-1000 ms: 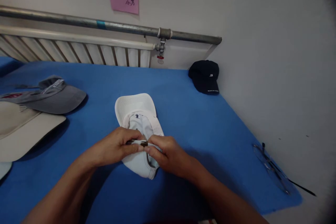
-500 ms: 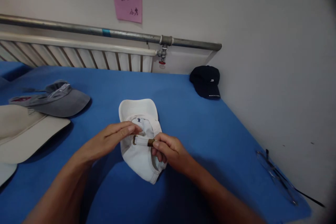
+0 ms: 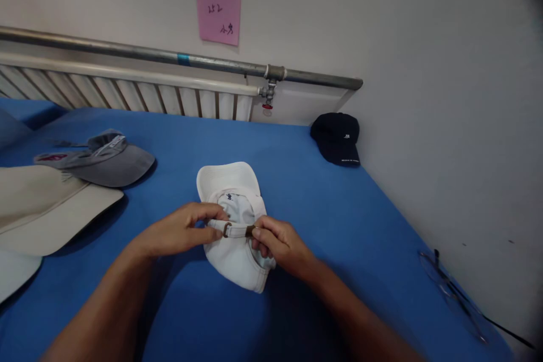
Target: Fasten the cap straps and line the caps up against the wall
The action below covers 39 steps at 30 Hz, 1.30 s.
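Observation:
A white cap [image 3: 237, 263] lies on the blue surface with its inside facing up and its brim [image 3: 229, 177] pointing away from me. Across its back opening runs a white strap [image 3: 237, 230] with a metal ring and a brass-coloured buckle. My left hand [image 3: 186, 229] pinches the strap's left end beside the ring, thumb in front and fingers behind. At the buckle, my right hand [image 3: 280, 243] grips the strap's right end between thumb and index finger; its other fingers curl into the cap's opening.
On the left of the blue table [image 3: 339, 226] lie a grey cap [image 3: 114, 164], a beige cap [image 3: 55, 220] and part of a white brim [image 3: 17, 274]. A black cap [image 3: 337, 138] sits at the back right. Eyeglasses [image 3: 456, 294] rest near the right edge.
My left hand has gone from lying flat with fingers stretched beside the ring to pinching the strap there. The camera view has shifted slightly. My right hand keeps its grip.

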Motion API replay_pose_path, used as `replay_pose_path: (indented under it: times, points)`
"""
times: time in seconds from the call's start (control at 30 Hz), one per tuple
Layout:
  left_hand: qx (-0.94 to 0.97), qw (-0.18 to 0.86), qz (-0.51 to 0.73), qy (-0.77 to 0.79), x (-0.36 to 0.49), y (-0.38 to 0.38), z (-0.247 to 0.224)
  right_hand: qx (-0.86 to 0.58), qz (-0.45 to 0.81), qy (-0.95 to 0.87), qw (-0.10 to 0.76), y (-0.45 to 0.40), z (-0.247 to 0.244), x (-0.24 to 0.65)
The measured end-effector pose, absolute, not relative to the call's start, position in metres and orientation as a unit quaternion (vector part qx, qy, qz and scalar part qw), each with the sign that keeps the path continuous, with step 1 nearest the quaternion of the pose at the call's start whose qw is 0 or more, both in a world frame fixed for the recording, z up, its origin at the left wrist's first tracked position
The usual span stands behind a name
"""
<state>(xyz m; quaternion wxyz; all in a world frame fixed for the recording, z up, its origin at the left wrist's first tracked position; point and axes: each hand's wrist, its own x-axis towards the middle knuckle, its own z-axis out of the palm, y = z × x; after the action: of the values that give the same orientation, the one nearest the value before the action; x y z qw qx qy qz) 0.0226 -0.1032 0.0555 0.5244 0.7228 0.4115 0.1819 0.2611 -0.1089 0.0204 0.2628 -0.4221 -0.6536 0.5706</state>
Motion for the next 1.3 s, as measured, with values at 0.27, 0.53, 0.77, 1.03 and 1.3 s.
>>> replay_pose_path:
  times: [0.27,0.53,0.77,1.03,1.3]
  points:
    - [0.720,0.526,0.166,0.420,0.028,-0.104,0.055,-0.381,0.515,-0.710,0.293,-0.108,0.022,0.261]
    - [0.738,0.525,0.127,0.404,0.042,-0.108,0.045,-0.396,0.508,-0.715,0.270,-0.115,0.023,0.256]
    - [0.672,0.602,0.181,0.393,0.028,-0.103,0.055,-0.371,0.658,-0.600,0.263,-0.105,0.034,0.273]
    - [0.705,0.618,0.127,0.323,0.031,-0.109,0.053,-0.330,0.697,-0.582,0.258,-0.111,0.038,0.272]
    - [0.669,0.652,0.178,0.311,0.023,-0.111,0.056,-0.296,0.706,-0.558,0.320,-0.108,0.039,0.278]
